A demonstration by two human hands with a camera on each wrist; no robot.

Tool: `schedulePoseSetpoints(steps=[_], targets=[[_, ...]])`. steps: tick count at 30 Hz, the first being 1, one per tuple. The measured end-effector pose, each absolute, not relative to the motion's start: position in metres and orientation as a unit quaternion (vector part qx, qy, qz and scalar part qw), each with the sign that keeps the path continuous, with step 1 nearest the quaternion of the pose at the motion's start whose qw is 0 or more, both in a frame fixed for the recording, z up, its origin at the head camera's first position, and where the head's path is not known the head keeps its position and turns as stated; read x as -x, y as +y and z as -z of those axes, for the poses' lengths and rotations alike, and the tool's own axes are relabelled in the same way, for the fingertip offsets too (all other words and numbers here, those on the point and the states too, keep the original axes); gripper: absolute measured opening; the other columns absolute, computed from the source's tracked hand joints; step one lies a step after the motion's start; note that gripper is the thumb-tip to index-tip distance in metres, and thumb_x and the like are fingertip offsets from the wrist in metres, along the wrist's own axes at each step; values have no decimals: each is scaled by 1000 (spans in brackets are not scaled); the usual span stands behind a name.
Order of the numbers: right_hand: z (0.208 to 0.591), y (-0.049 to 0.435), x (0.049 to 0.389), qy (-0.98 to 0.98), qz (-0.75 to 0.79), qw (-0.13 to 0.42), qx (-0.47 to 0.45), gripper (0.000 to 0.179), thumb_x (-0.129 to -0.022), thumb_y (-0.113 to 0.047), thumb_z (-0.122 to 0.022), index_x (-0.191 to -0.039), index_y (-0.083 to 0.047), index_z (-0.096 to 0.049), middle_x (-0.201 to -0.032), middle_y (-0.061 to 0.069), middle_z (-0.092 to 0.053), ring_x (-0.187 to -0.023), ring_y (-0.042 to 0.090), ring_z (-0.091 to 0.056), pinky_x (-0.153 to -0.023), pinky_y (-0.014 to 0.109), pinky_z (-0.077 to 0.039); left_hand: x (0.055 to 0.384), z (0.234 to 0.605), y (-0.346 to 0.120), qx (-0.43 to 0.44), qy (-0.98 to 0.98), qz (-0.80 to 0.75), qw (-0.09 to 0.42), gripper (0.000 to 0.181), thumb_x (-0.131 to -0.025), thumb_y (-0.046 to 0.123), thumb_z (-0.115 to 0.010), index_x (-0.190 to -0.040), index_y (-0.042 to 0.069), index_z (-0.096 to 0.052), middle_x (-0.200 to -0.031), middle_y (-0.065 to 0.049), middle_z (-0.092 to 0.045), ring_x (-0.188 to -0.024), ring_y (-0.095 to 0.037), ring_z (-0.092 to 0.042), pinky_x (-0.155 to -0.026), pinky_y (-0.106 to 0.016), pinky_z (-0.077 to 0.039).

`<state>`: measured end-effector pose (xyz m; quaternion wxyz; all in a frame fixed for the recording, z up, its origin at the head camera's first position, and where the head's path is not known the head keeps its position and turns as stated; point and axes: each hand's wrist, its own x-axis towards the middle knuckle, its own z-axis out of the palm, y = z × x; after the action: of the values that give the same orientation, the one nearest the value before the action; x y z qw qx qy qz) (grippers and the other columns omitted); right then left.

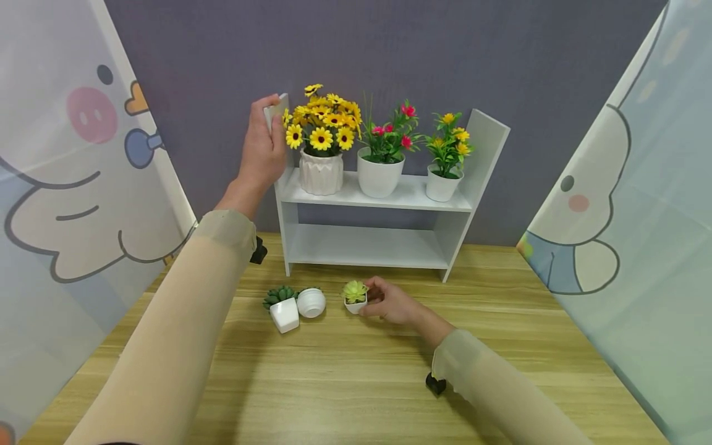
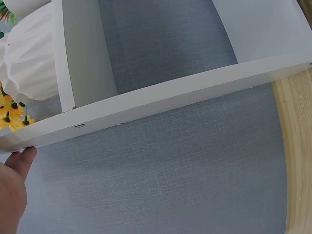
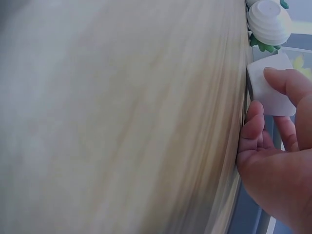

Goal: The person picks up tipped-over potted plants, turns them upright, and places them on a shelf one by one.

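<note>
My left hand [image 1: 264,143] grips the top of the left side panel of a white two-tier shelf [image 1: 367,246]. In the left wrist view its fingers [image 2: 24,161] curl round the panel's edge. Down on the table, my right hand [image 1: 394,303] pinches a small light-green succulent in a white pot [image 1: 355,296] between thumb and fingers. The right wrist view shows the thumb [image 3: 287,83] against the white pot [image 3: 270,87]. Left of it, a dark-green succulent in a square white pot [image 1: 285,314] and a round white pot [image 1: 311,303] lie tipped over.
On the upper shelf stand a ribbed pot of yellow flowers [image 1: 321,173], a pot with pink-red flowers [image 1: 381,176] and a smaller pot with orange-yellow flowers [image 1: 444,184]. Cartoon-printed curtains [image 1: 67,136] flank the wooden table [image 1: 334,383], and a grey cloth backdrop [image 1: 389,49] hangs behind.
</note>
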<state>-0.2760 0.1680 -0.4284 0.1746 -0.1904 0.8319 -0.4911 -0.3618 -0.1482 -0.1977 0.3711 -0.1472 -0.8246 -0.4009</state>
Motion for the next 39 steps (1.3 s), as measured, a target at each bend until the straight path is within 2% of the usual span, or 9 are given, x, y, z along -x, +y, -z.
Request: schedulePoseSetpoints(steps=[7,13,16,27,32,39], targets=[[429,168,277,825,501,175,193,49,-94,-5,-82,-137,0,-59,-122,18,-67,-107,23,-67,-74,28,-51,361,196,-148,143,-827,398,370,48,-120,38,-32,-163,16,-30,-161,-17,-43,-125,-31,-52,-110,-46,-50],[430,166,278,832,491,176,190,48,-93,-7,-84,-135,-2,-61,-118,15,-67,-102,20,-65,-71,28,-50,361,196,-148,143,-827,397,371,48,-120,37,-32,-163,16,-30,-160,-18,-43,-121,-32,-52,-104,-46,-51],[430,165,279,833,489,176,191,49,-92,-7,-85,-136,-2,-61,-118,15,-67,-100,20,-64,-70,28,-50,360,196,-149,143,-827,396,371,48,-120,36,-32,-163,16,-30,-160,-18,-43,-122,-33,-52,-105,-47,-50],[429,167,277,824,500,196,180,66,-91,-11,-88,-148,-3,-55,-123,14,-64,-97,19,-56,-69,28,-48,361,197,-148,142,-829,397,368,49,-120,39,-31,-164,17,-29,-160,-18,-43,-123,-32,-53,-107,-47,-51],[430,167,277,822,505,195,176,61,-92,-14,-87,-144,-4,-57,-125,14,-65,-96,19,-58,-69,27,-48,361,197,-149,143,-828,395,371,48,-120,37,-32,-164,16,-29,-161,-18,-42,-126,-33,-52,-110,-49,-52],[431,169,276,820,509,190,177,57,-94,-15,-86,-143,-5,-60,-126,13,-66,-97,18,-60,-68,26,-48,362,198,-149,151,-823,399,374,48,-120,35,-32,-163,14,-30,-157,-20,-44,-119,-34,-53,-104,-48,-50]])
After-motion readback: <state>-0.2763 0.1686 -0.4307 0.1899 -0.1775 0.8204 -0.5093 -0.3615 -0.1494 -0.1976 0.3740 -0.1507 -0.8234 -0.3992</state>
